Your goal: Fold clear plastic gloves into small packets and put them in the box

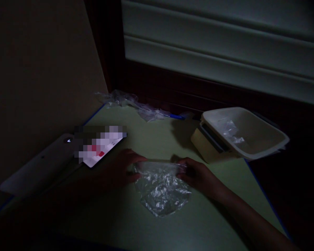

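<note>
A clear, crinkled plastic bag (163,190) is stretched between my two hands, low over the pale green table. My left hand (129,165) pinches its upper left corner between thumb and fingers. At the upper right corner, my right hand (195,172) grips it the same way. The bag's top edge runs nearly straight from hand to hand, and its lower part hangs loose toward me. The light is dim, so my left arm is mostly in shadow.
On the right stands a cream plastic container (208,144) with crumpled clear plastic (231,130) inside. A lit phone (99,150) and a white device (36,167) are at the left. More plastic (133,104) and a blue pen-like object (176,116) lie along the back of the table (146,139).
</note>
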Tool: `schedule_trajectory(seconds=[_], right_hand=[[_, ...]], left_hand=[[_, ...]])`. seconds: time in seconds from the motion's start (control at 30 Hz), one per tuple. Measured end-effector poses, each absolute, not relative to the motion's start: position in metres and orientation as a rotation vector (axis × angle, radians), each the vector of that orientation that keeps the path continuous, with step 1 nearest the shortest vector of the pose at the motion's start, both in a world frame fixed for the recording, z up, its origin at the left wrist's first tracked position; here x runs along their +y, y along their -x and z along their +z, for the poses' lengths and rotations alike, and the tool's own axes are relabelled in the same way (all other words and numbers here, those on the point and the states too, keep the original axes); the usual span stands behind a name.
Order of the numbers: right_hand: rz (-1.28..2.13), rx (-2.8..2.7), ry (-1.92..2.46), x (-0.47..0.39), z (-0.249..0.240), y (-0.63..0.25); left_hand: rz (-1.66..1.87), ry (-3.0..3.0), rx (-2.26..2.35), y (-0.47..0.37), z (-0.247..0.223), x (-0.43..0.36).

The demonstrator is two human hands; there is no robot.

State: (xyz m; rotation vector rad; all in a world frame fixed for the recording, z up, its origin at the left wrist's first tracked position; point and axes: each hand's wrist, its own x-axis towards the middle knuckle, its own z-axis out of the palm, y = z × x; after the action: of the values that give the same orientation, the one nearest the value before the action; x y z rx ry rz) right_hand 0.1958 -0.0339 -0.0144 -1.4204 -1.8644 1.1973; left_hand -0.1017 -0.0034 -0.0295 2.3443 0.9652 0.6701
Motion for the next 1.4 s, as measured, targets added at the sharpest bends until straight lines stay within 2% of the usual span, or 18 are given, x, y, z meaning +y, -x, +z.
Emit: schedule_trajectory(seconds=[0.2, 0.33, 0.6, 0.77, 0.93, 1.13, 1.27, 1.4], right_hand=[[1.312, -1.800, 1.372, -0.036, -0.012, -0.198], [1.286, -1.831, 1.360, -0.037, -0.011, -0.199], [0.878, -2.107, 1.379, -0.040, -0.007, -0.196], [0.790, -2.279, 1.248, -0.043, 0.006, -0.196], [0.667, -2.569, 1.239, -0.050, 0.026, -0.199], [0.268, -2.623, 1.329, -0.066, 0.027, -0.179], [0.318, -2.718, 1.107, -0.079, 0.027, -0.156], [0.435, -2.789, 1.075, -0.086, 0.027, -0.152]], left_hand=[[0.757, -2.357, 1.004, 0.100, -0.034, -0.004], [0.685, -2.374, 1.008, 0.098, -0.025, -0.004], [0.662, -2.425, 0.952, 0.093, -0.014, -0.005], [0.662, -2.597, 0.835, 0.094, -0.017, -0.006], [0.494, -2.783, 0.787, 0.095, -0.010, -0.012], [0.469, -2.987, 0.786, 0.091, -0.005, -0.018], [0.508, -3.089, 0.735, 0.089, -0.006, -0.020], [0.458, -3.092, 0.727, 0.089, -0.001, -0.021]])
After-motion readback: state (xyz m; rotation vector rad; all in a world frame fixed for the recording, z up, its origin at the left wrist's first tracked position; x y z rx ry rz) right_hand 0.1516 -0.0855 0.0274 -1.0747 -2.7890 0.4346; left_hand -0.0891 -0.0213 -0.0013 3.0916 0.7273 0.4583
